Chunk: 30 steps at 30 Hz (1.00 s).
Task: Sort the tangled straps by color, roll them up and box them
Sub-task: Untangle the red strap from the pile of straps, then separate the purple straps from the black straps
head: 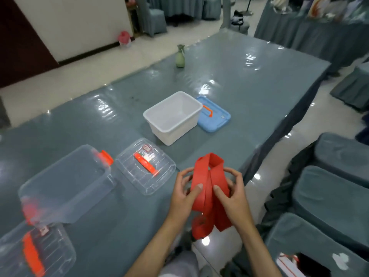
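1. Step in hand: you are folding or rolling one red strap [207, 188], held above the near edge of the tabletop [249, 80]. Sorting appears to be behind you for this strap; no other strap is in view.
2. Left hand [184, 193]: grasping the strap's left band, thumb pressed on its front face, fingers curled behind.
3. Right hand [232, 193]: grasping the right band likewise, thumb on the front, fingers wrapped round the outer edge.
4. Strap condition: the two bands cross near the top into a loop; the loose ends hang below your hands, off the near edge. It is not yet a tight roll.
5. Next move, as judged: straighten the crossing, wind the hanging ends in, then carry the roll to a box.
6. Count, boxes: three open. One white box [172, 118] mid-table; one clear box [67, 184] toward the left near edge; a further clear box [34, 254] at the near left corner, partly blurred.
7. Count, lids: one blue lid [216, 118] touching the white box; one clear lid [145, 165] beside the clear box.
8. Other: one green bottle [180, 56] toward the far edge.
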Tool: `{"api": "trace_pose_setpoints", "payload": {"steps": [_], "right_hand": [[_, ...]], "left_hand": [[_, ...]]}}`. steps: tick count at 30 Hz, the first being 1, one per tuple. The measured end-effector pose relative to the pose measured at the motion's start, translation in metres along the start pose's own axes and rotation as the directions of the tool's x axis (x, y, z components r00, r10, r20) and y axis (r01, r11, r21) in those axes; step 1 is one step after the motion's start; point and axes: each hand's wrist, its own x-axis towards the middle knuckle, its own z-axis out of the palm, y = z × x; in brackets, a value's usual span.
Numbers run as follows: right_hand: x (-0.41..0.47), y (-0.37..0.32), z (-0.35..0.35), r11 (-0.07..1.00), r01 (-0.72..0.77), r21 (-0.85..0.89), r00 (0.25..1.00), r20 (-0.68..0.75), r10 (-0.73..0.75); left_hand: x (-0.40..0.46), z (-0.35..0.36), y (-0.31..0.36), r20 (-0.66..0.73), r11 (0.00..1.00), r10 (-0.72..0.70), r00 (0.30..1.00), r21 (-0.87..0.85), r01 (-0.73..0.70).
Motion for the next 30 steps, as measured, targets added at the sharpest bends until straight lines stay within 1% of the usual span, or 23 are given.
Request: {"api": "trace_pose_setpoints", "payload": {"steps": [3, 7, 10, 14, 16, 17, 19, 21, 22, 24, 26, 28, 30], "right_hand": [[0.056, 0.009, -0.017, 0.999, -0.016, -0.033, 0.998, 0.055, 0.018], [0.13, 0.025, -0.025, 0.993, -0.084, -0.084, 0.985, 0.142, 0.095], [0.182, 0.032, -0.03, 0.98, -0.107, -0.168, 0.962, 0.231, 0.145], [0.239, 0.036, -0.04, 0.975, -0.062, -0.216, 0.927, 0.35, 0.136], [0.262, 0.044, -0.047, 0.97, -0.07, -0.233, 0.9, 0.405, 0.162], [0.274, 0.049, -0.049, 0.965, -0.096, -0.243, 0.883, 0.427, 0.196], [0.296, 0.064, -0.052, 0.944, -0.16, -0.288, 0.837, 0.467, 0.284], [0.314, 0.083, -0.052, 0.921, -0.186, -0.343, 0.79, 0.506, 0.348], [0.322, 0.092, -0.052, 0.915, -0.171, -0.366, 0.776, 0.521, 0.354], [0.336, 0.103, -0.05, 0.908, -0.101, -0.407, 0.77, 0.546, 0.331], [0.35, 0.107, -0.048, 0.89, -0.012, -0.456, 0.744, 0.59, 0.313], [0.36, 0.111, -0.044, 0.861, 0.135, -0.49, 0.682, 0.676, 0.278], [0.364, 0.113, -0.037, 0.82, 0.241, -0.518, 0.604, 0.742, 0.291]], "left_hand": [[0.042, 0.021, -0.006, -0.004, 0.996, -0.065, 0.998, -0.052, 0.065], [0.1, 0.034, -0.02, -0.085, 0.971, -0.155, 0.984, -0.196, 0.137], [0.14, 0.043, -0.026, -0.108, 0.947, -0.204, 0.973, -0.274, 0.168], [0.18, 0.052, -0.031, -0.152, 0.931, -0.187, 0.97, -0.342, 0.126], [0.194, 0.054, -0.036, -0.175, 0.931, -0.183, 0.967, -0.347, 0.113], [0.2, 0.056, -0.041, -0.183, 0.932, -0.189, 0.965, -0.342, 0.118], [0.21, 0.061, -0.054, -0.214, 0.943, -0.215, 0.953, -0.3, 0.145], [0.222, 0.067, -0.071, -0.321, 0.967, -0.22, 0.921, -0.196, 0.163], [0.227, 0.071, -0.08, -0.384, 0.979, -0.201, 0.901, -0.121, 0.167], [0.237, 0.08, -0.092, -0.499, 0.984, -0.142, 0.855, 0.025, 0.178], [0.244, 0.085, -0.098, -0.609, 0.961, -0.142, 0.78, 0.104, 0.256], [0.247, 0.087, -0.1, -0.7, 0.919, -0.145, 0.699, 0.168, 0.358], [0.246, 0.086, -0.104, -0.741, 0.838, -0.124, 0.66, 0.277, 0.47]]}}
